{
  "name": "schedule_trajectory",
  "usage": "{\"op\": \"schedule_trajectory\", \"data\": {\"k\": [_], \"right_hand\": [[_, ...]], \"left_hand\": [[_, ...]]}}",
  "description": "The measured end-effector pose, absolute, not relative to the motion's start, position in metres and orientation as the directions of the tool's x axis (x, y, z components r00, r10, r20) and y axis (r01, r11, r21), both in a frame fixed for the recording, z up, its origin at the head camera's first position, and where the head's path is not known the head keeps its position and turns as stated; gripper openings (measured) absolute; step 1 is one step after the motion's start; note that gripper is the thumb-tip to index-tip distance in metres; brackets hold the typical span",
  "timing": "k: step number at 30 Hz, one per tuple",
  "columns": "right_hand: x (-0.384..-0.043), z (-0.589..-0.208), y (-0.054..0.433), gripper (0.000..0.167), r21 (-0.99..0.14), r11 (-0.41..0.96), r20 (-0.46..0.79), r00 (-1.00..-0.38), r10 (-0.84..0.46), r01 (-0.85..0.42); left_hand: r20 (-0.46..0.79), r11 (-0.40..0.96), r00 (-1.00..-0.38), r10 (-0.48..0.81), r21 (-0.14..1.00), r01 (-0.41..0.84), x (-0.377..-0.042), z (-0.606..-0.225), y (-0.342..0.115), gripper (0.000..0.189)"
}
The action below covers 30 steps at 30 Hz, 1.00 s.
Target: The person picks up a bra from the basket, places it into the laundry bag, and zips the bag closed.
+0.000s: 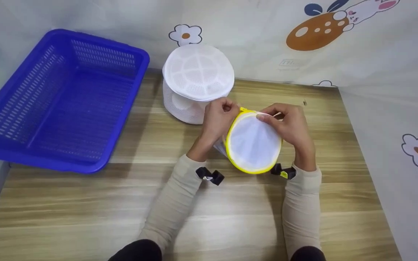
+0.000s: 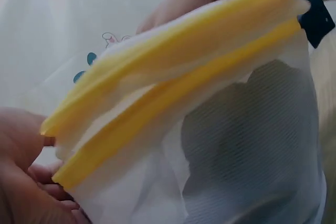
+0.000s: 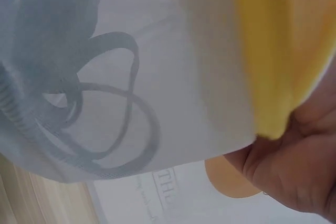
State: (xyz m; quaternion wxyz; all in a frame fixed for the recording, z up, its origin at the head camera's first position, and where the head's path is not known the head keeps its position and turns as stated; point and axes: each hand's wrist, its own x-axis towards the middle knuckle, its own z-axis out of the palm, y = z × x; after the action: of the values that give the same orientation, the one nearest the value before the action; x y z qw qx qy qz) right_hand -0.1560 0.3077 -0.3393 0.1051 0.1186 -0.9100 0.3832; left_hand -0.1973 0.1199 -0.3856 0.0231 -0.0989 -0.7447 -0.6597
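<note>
A white mesh laundry bag [image 1: 255,141] with a yellow zipper rim stands tilted between both hands, its round lid facing up toward me. My left hand [image 1: 218,117] pinches at the rim's upper left. With thumb and fingers, my right hand [image 1: 289,121] grips the bag's upper right edge. The left wrist view shows two yellow bands [image 2: 184,80] with a gap between them. Through the mesh I see a dark cloth item [image 2: 241,135]. Thin looped straps [image 3: 134,61] show through the side in the right wrist view; the item's exact kind is unclear.
A larger white mesh bag [image 1: 200,74], round and upright, stands just behind my left hand with pale contents inside. At the left is a blue plastic basket [image 1: 85,108]. Printed sheeting [image 1: 252,47] walls the back and right of the wooden table [image 1: 223,221].
</note>
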Motion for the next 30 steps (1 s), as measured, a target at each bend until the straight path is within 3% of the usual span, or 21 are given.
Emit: {"op": "schedule_trajectory", "data": {"k": [7, 18, 30], "right_hand": [[-0.155, -0.339, 0.3, 0.015, -0.656, 0.633, 0.304, -0.912, -0.277, -0.411], [-0.156, -0.345, 0.292, 0.005, -0.599, 0.613, 0.447, -0.85, -0.279, -0.516], [-0.156, -0.342, 0.292, 0.004, -0.595, 0.597, 0.457, -0.838, -0.298, -0.537]], "left_hand": [[0.135, 0.189, -0.962, 0.236, 0.965, 0.182, -0.198, -0.387, 0.118, 0.018], [0.132, 0.031, -0.962, 0.24, 0.989, 0.144, -0.196, -0.387, 0.124, 0.02], [0.06, -0.079, -0.978, 0.201, 0.996, 0.045, -0.193, -0.386, 0.125, 0.018]]}}
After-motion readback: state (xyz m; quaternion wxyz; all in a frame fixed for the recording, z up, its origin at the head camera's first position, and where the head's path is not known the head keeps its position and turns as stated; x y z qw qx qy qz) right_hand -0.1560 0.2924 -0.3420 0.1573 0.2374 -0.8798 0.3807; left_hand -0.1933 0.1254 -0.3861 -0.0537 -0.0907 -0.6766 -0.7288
